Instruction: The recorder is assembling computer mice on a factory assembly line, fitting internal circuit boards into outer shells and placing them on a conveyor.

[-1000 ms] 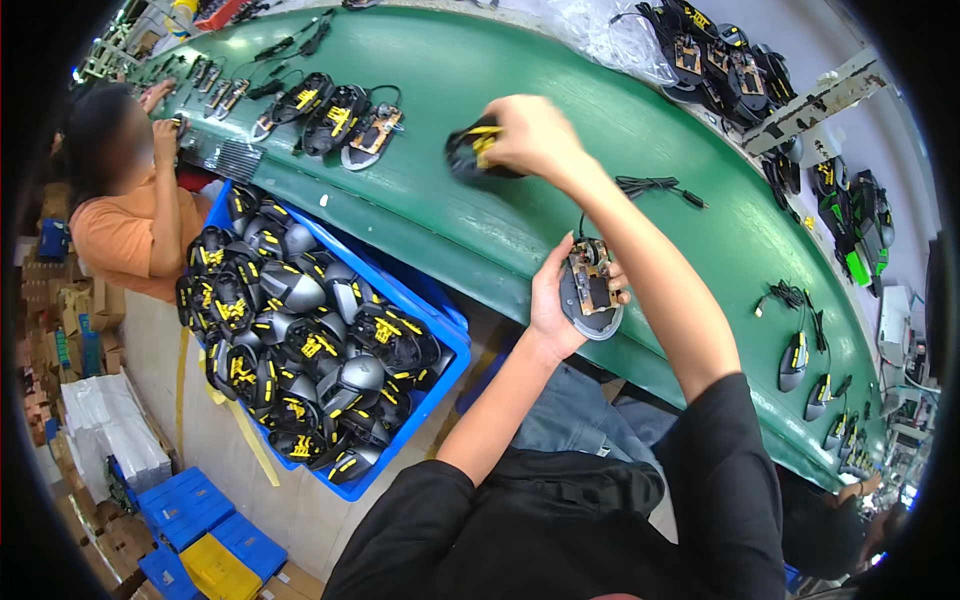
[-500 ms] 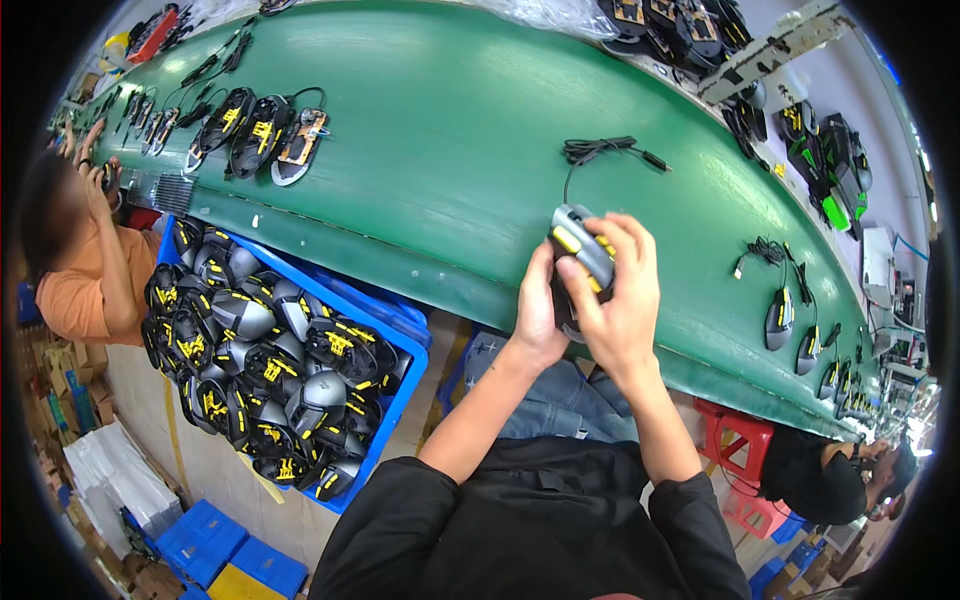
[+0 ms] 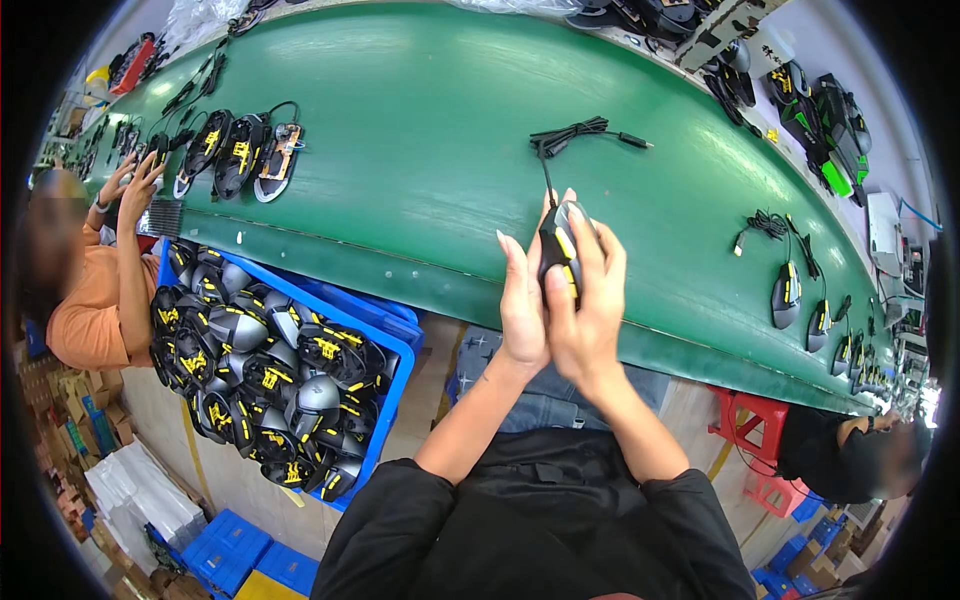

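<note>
Head view: I saw the mouse (image 3: 555,252) clasped between left hand (image 3: 525,322) and right hand (image 3: 588,318) over the desk (image 3: 420,130). Its shell (image 3: 566,240), held apart a second earlier, was now on; I judged it seated.

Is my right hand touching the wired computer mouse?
Touching: the head view shows the right hand wrapped against the wired computer mouse, its thumb lying on the side.

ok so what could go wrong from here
The mouse, between the left hand and right hand near the front edge of the green table, might slip and fall. Its cable runs to a gathered bundle, so a tug could strain it. The heaped shells in the blue crate could scratch one another.
</note>
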Motion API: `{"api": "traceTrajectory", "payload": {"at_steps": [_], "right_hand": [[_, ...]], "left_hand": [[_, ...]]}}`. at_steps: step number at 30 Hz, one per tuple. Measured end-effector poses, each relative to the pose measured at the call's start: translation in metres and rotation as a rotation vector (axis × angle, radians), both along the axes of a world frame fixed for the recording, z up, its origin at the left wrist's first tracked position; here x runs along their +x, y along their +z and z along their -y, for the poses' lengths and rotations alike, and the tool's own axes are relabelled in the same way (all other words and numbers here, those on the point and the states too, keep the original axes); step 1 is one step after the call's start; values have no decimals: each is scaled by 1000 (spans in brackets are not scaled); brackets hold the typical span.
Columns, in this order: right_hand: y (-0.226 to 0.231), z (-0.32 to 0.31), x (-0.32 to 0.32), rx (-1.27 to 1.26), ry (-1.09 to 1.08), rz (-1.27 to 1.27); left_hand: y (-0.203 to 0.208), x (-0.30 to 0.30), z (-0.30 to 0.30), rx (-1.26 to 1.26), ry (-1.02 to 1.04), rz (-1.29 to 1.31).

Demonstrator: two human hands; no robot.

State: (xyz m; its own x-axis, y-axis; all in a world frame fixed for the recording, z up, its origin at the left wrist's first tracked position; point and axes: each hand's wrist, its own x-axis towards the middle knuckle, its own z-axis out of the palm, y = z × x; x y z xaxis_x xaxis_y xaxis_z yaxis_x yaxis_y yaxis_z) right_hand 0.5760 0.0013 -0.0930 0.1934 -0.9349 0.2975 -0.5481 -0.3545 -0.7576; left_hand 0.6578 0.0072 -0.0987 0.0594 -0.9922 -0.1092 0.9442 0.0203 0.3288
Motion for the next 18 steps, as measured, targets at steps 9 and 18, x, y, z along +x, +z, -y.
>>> {"api": "traceTrajectory", "payload": {"at_steps": [9,18], "right_hand": [[25,12,-12,430,39,551],[34,14,-46,345,230,540]], "left_hand": [[-19,7,11,115,104,219],[-10,27,0,-264,192,768]]}}
